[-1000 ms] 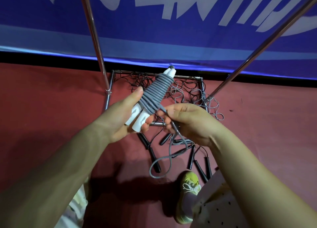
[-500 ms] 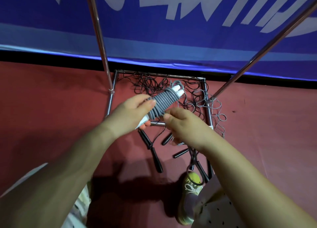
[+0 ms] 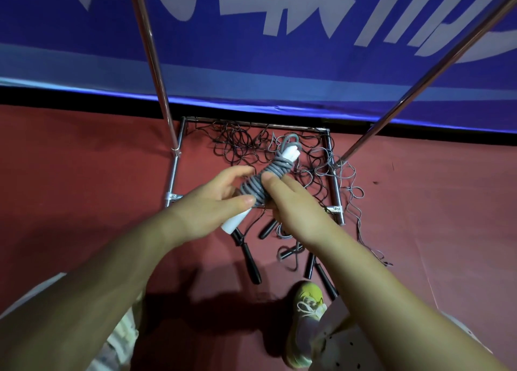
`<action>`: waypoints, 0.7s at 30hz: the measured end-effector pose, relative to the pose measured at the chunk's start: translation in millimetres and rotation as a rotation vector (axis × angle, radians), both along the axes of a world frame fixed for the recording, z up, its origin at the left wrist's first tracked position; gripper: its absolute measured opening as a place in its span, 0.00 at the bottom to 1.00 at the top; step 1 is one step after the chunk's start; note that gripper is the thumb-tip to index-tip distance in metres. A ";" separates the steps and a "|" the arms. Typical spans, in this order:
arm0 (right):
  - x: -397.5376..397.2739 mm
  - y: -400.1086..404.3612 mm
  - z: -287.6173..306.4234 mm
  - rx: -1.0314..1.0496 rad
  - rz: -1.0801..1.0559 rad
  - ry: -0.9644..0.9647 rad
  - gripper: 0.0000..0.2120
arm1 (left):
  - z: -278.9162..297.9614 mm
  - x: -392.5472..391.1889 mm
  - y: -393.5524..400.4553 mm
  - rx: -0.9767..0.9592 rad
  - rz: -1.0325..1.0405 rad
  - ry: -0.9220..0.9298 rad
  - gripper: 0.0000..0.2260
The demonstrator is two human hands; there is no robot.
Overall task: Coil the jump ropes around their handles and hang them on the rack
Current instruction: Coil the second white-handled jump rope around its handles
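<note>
Two hands meet at frame centre, the left hand (image 3: pixel 215 200) holding the white handles (image 3: pixel 233 222) and the right hand (image 3: pixel 291 203) pinching the grey rope (image 3: pixel 261 183), apparently finishing the coil; next, hang it on the rack (image 3: pixel 151 49) at twelve o'clock.

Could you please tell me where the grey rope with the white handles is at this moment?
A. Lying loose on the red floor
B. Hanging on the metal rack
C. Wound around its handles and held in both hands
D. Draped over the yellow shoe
C: the grey rope is coiled around the white handles, with the left hand and the right hand gripping the bundle above the floor.
</note>
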State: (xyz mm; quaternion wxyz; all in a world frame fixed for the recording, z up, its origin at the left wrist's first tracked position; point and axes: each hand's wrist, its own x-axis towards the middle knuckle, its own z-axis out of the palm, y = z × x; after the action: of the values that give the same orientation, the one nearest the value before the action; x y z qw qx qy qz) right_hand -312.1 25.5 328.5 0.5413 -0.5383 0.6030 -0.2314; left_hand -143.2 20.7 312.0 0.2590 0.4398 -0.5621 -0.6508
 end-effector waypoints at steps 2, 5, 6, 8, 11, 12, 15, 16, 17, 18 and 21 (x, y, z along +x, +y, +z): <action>-2.5 -0.1 4.2 -0.017 0.050 -0.038 0.14 | 0.5 0.1 -3.0 -0.028 0.001 0.016 0.20; -9.2 -3.3 7.3 0.025 0.157 -0.048 0.15 | 0.2 2.9 -5.6 -0.106 0.024 -0.041 0.22; -10.7 -4.2 8.0 0.023 0.194 -0.040 0.15 | -1.9 4.3 -6.3 -0.118 0.046 -0.070 0.24; -13.9 -4.6 6.5 0.025 0.239 -0.040 0.16 | -4.7 5.6 -6.8 -0.148 0.061 -0.124 0.26; -15.0 -3.2 6.4 0.013 0.258 0.016 0.18 | -4.5 4.5 -6.3 -0.255 0.084 -0.206 0.25; -15.5 -2.9 6.5 0.008 0.270 0.058 0.17 | -3.1 3.6 -6.0 -0.315 0.103 -0.278 0.24; -11.5 -1.3 6.6 -0.017 0.249 0.139 0.24 | -2.9 3.4 -4.3 -0.477 0.147 -0.508 0.27; -9.5 -1.2 3.7 -0.033 0.232 0.119 0.25 | -3.7 3.7 -4.7 -0.498 0.152 -0.533 0.28; -7.1 -0.6 1.7 -0.036 0.212 0.092 0.25 | -3.4 3.9 -4.7 -0.501 0.150 -0.537 0.28; -5.4 -0.8 -1.2 -0.035 0.191 0.066 0.25 | -4.4 5.1 -6.0 -0.474 0.146 -0.512 0.27; -5.5 -1.5 -5.2 -0.059 0.167 0.016 0.23 | 1.7 10.8 -10.7 -0.180 0.116 -0.224 0.22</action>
State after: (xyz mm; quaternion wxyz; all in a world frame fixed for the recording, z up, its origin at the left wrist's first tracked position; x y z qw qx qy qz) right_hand -317.6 24.0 323.3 0.5376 -0.6042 0.5534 -0.1990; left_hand -132.4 10.0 313.7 0.2701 0.5166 -0.6172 -0.5284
